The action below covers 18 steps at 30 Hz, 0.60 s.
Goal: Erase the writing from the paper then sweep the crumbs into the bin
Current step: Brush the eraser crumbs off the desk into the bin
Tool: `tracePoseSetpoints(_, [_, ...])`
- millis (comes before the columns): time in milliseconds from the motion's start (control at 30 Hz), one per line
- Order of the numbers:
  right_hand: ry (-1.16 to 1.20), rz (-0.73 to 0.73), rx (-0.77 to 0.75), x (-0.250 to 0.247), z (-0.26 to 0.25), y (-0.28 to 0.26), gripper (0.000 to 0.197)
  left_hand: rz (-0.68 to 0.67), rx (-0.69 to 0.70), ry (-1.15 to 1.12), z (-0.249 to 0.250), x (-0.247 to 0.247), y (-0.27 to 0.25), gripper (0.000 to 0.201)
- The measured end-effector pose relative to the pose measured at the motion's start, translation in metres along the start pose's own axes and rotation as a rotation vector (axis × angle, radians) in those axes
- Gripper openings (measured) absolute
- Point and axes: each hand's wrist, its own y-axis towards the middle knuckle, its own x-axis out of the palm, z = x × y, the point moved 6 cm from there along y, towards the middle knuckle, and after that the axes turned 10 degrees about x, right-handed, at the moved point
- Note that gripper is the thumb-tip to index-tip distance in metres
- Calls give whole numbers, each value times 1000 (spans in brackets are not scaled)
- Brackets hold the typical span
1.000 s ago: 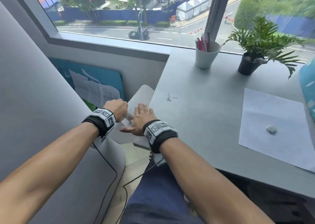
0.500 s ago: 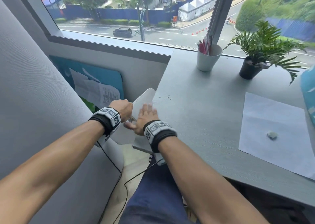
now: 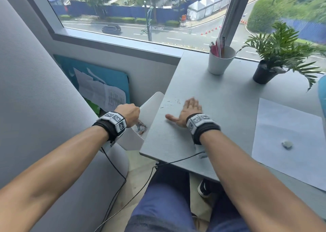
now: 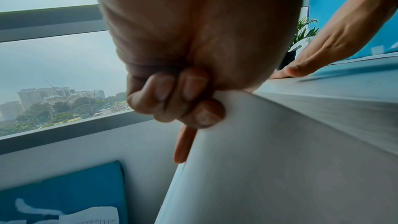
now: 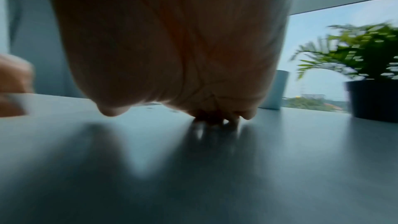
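Observation:
My left hand [image 3: 127, 114] grips the rim of a white bin [image 3: 151, 104], held against the grey table's left edge [image 3: 153, 131]; in the left wrist view its fingers [image 4: 189, 101] curl over the white wall [image 4: 269, 168]. My right hand [image 3: 189, 110] lies flat and open on the table, just right of a few dark eraser crumbs [image 3: 177, 101] near that edge. The white paper [image 3: 282, 138] lies at the right with a small grey eraser [image 3: 287, 144] on it. In the right wrist view the palm [image 5: 172, 48] hovers low over the table, blurred.
A white cup [image 3: 219, 62] with pens and a potted plant [image 3: 275, 58] stand at the back by the window. A blue board with papers [image 3: 98, 88] leans on the wall below. A grey padded panel [image 3: 35, 90] is at the left. Wrappers [image 3: 141, 127] lie in the bin.
My right hand has moved back right from the table's left edge onto the tabletop. Fewer crumbs lie near the edge than one second ago. The left hand keeps hold of the bin.

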Motion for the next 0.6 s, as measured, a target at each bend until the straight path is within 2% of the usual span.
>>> tracePoseSetpoints(133, [-82, -14, -336, 31, -106, -46, 123, 6, -7, 15, 0, 0, 1, 23])
tracePoseSetpoints(233, [-112, -30, -431, 39, -137, -66, 119, 10, -10, 22, -2, -1, 2, 23])
tracePoseSetpoints(367, [-76, 72, -340, 10, -95, -43, 117, 23, -10, 26, -6, -3, 4, 22])
tracePoseSetpoints(467, [-25, 130, -156, -24, -32, -10, 117, 34, 0, 13, -8, -5, 6, 21])
tracePoseSetpoints(533, [4, 115, -29, -36, 4, 8, 118, 37, 12, 15, -8, -6, 7, 20])
tracePoseSetpoints(600, [-14, 72, 26, -32, 13, 15, 120, 33, 16, 20, -9, -4, 7, 20])
